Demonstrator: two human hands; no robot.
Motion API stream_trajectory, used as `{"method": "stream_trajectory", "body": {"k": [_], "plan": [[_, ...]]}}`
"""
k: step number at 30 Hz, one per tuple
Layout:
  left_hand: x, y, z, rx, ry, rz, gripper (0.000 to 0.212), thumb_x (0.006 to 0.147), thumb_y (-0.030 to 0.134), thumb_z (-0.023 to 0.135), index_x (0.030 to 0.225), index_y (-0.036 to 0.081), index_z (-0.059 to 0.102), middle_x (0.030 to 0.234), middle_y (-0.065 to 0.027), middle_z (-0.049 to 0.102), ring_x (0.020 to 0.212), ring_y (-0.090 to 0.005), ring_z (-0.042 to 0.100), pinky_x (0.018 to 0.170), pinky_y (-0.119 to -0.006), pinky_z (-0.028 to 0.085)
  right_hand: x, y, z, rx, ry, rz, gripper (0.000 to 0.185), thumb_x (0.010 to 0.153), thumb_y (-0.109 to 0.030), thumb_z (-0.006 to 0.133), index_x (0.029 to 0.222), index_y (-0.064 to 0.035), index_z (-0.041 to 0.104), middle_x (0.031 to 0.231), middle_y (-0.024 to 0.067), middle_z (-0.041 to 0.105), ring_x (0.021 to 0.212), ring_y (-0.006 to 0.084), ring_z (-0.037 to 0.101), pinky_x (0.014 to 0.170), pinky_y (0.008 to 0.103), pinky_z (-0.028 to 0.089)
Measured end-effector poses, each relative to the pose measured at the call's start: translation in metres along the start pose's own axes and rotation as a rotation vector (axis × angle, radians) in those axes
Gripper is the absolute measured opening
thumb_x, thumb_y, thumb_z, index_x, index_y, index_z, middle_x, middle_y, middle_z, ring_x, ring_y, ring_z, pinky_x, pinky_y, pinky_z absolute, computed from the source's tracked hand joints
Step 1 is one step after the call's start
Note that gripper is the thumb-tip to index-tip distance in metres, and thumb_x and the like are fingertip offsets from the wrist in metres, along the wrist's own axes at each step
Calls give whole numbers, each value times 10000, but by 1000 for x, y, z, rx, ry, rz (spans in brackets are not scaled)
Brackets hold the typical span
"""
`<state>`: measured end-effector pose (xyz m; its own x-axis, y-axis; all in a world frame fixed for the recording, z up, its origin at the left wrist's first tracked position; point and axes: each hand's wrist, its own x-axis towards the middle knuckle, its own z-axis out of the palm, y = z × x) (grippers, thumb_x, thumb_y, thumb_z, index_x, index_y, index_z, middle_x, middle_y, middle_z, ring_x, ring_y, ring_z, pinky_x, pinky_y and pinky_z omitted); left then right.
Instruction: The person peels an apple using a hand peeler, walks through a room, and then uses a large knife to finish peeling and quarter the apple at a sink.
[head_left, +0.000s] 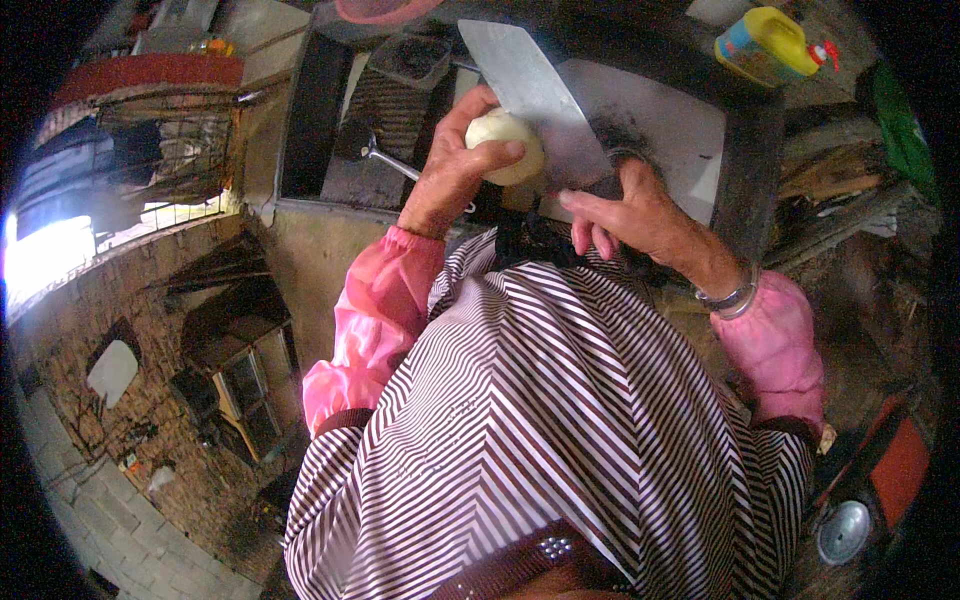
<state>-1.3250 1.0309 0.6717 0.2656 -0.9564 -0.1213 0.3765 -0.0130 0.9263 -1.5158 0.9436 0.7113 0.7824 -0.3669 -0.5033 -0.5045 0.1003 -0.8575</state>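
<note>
My left hand (457, 142) grips a pale, round peeled vegetable (517, 165), its thumb across the near face. A wide-bladed cleaver (536, 94) is in my right hand (637, 206); that hand largely hides the handle. The flat metal blade slants up and to the left, and its edge passes close beside the vegetable. Whether blade and vegetable touch, I cannot tell. Both hands are above a dark-rimmed sink (750, 150). Pink sleeve covers reach to both wrists.
A ribbed dark washboard-like slab (386, 109) lies on the sink's left side, below a clear plastic container (412, 56). A metal-handled utensil (390, 160) rests there too. At the upper right lies a yellow jug (769, 45) with a red top. Wood pieces (832, 180) are piled at right.
</note>
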Motion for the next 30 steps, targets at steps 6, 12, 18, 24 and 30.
{"method": "stream_trajectory", "body": {"k": [6,12,18,24,30], "plan": [[-1,2,-11,72,-46,-50,408,654,103,723,1020,61,548,920,-6,588,854,-104,565,777,-241,452,-2,-1,7,21,-4,-12,323,854,-240,574,658,15,596,586,83,632,397,110,527,397,265,435],[1,-7,-13,-11,-47,-93,424,658,115,719,1033,45,532,943,-37,595,844,-123,579,762,-251,470,-1,-2,5,49,-32,-8,345,856,-253,574,647,19,603,576,80,629,396,111,524,397,265,434],[4,-11,-3,-105,52,-86,456,740,224,695,1101,18,508,952,-64,593,871,-153,586,776,-277,478,12,11,6,65,-22,30,409,839,-316,578,593,7,632,575,73,627,397,106,516,408,254,428],[0,-23,-2,-14,326,-156,491,779,345,693,1070,-8,514,916,-94,591,816,-171,592,707,-298,503,22,14,9,137,-32,23,370,856,-266,578,621,18,612,574,92,609,395,86,482,387,221,383],[-2,-24,1,140,322,-173,467,790,351,671,1033,-18,522,887,-96,586,763,-169,590,655,-302,507,28,22,12,103,-40,-16,291,860,-247,577,784,32,611,589,81,618,401,82,492,385,211,384]]}}
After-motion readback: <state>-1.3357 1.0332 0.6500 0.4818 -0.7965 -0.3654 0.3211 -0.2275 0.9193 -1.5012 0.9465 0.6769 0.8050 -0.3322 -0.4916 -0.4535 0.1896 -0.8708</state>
